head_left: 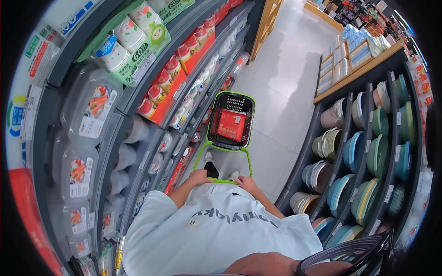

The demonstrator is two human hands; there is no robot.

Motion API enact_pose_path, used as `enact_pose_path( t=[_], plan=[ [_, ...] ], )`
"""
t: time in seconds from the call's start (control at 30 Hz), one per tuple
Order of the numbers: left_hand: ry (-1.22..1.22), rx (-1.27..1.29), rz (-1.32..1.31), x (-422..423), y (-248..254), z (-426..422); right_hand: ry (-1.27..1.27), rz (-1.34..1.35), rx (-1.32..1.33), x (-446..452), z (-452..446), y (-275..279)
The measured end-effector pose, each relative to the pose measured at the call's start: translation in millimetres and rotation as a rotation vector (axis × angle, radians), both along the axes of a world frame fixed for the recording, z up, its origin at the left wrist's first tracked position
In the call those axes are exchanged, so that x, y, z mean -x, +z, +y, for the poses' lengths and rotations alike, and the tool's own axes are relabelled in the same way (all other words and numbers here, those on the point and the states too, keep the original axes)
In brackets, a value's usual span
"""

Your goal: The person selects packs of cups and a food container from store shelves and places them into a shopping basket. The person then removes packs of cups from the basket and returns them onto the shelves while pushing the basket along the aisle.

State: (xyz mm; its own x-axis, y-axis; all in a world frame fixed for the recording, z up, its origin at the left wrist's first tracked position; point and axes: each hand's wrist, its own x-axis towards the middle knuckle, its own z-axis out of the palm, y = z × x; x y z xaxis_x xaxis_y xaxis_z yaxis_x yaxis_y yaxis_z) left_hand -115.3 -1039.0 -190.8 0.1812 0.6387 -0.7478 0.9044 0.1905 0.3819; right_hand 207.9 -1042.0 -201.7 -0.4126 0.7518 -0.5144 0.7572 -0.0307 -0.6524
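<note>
Glossy tiled floor point(274, 115) between shelves point(296, 171), beneath a green-rimmed basket point(237, 104).

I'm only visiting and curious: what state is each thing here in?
Green handle: extended, held near both ends
Left hand: gripping the handle
Right hand: gripping the handle
Black shopping basket: open-topped, loaded
Red package: inside basket; seal unclear
Paper cups: bagged, shelved
Basins: stacked, shelved

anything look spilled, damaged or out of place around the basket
Nothing stands out: the red package lies inside the basket, the bowls sit stacked on their shelves, and no spill shows on the visible floor. The shelves' curve is probably just lens distortion.
</note>
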Motion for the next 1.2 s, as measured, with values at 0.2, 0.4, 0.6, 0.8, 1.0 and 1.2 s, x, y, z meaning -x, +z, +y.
enact_pose_path(
  t=[0.2,0.4,0.6,0.8,1.0,1.2],
  plan=[
    [0.116,-0.038,-0.022,-23,15,-29,-0.111,0.052,-0.1,-23,-28,-7],
    [0.24,-0.188,-0.168,-10,1,-13,-0.267,-0.059,-0.148,-32,3,1],
    [0.303,-0.226,-0.355,29,-14,8,-0.166,-0.106,-0.028,-14,42,-2],
    [0.854,-0.825,-0.334,67,78,61,-0.157,-0.084,-0.034,32,72,-21],
    [1.225,-1.054,-0.511,104,149,115,-0.196,-0.053,-0.025,80,94,-17],
    [1.075,-1.207,-0.53,120,185,141,-0.374,0.034,-0.068,101,94,-23]
  ],
)
